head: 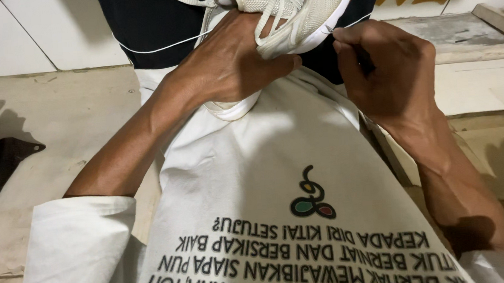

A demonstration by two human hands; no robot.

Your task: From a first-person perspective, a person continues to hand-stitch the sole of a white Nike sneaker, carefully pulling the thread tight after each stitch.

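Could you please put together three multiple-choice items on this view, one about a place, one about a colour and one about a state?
1. Where does the shoe rest?
A. On the floor tiles
B. On the person's lap, over the white shirt
C. On a shelf

2. What colour is the shoe's upper?
A. Off-white
B. Red
C. Black

3. What is the right hand doing?
A. Lying flat and open on the floor
B. Closed on a thin dark tool, its tip at the sole edge
C. Tying the laces

Answers:
1. B, since the shoe sits against the shirt front with the left hand gripping it across the laces.
2. A, since the mesh and laces are pale cream with a white sole.
3. B, since the fingers pinch a dark stem that points at the white sole rim.
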